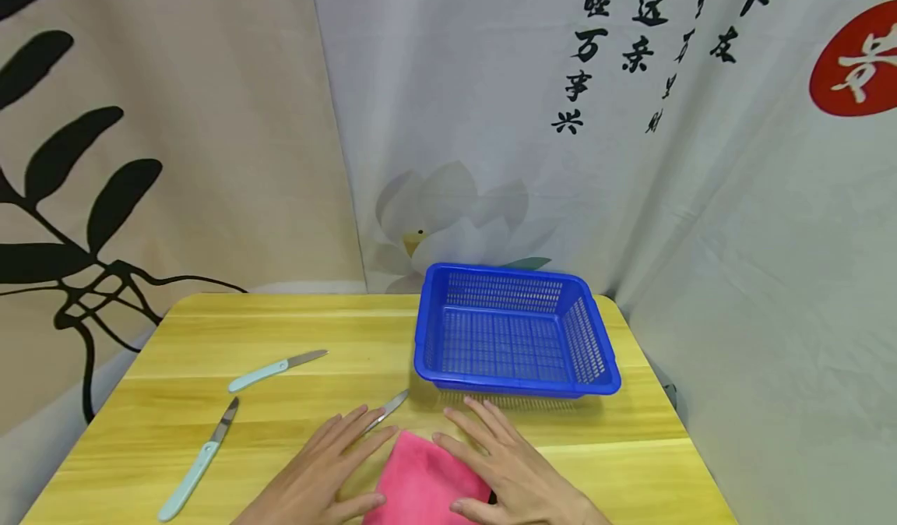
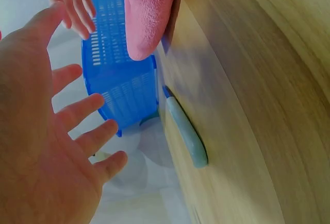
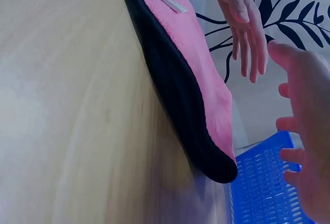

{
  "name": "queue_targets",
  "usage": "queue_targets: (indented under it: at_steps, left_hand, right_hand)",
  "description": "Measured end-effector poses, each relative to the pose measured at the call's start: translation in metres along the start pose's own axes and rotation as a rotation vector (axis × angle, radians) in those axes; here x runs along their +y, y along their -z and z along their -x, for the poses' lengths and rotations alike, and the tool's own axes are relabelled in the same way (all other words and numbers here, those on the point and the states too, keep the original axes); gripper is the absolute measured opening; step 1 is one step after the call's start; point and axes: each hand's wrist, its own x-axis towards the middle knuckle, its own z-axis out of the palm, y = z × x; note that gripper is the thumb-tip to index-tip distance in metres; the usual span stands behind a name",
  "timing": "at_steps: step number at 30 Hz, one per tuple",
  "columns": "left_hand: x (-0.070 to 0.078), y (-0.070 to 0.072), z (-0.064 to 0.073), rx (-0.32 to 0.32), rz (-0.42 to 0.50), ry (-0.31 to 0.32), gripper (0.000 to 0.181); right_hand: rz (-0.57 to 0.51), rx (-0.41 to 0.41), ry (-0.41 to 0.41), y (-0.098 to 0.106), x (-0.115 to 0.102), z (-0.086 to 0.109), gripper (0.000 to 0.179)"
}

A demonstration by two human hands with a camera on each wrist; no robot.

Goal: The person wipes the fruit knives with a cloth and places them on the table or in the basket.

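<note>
A folded pink cloth (image 1: 427,482) lies near the front of the wooden table. In the right wrist view, the fuzzy pink cloth (image 3: 203,64) shows a black border and a small white tag. My left hand (image 1: 325,470) is spread over the cloth's left side, fingers extended and holding nothing. On the other side my right hand (image 1: 522,474) hovers with fingers apart, its palm facing the cloth in the right wrist view. Just beyond the left fingertips a paring knife's blade (image 1: 394,406) shows, its handle hidden by that hand; the left wrist view shows a mint-green knife handle (image 2: 186,131).
A blue plastic basket (image 1: 518,389) with slotted walls stands at the back right of the table (image 1: 652,463). Two more mint-handled paring knives, one farther back (image 1: 262,375) and one nearer (image 1: 192,478), lie at the left. A printed curtain (image 1: 490,120) hangs behind.
</note>
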Motion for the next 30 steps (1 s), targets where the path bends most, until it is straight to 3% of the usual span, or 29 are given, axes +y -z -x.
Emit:
queue_targets:
  at_steps: [9, 14, 23, 30]
  left_hand:
    - [-0.002, 0.001, 0.001, 0.081, -0.008, -0.033, 0.087]
    - [-0.004, 0.000, 0.001, 0.103, -0.012, -0.007, 0.085]
    - [-0.014, 0.000, -0.007, 0.020, 0.145, 0.139, 0.070]
    - [-0.023, -0.007, -0.015, -0.022, 0.181, 0.204, 0.069]
  right_hand:
    - [-0.052, -0.041, -0.047, 0.002, -0.007, 0.000, 0.097]
    - [-0.039, -0.022, -0.042, 0.004, -0.008, 0.001, 0.098]
    - [-0.025, 0.064, 0.015, 0.003, -0.011, 0.001, 0.095]
    - [0.004, 0.066, 0.072, -0.002, -0.016, 0.002, 0.100]
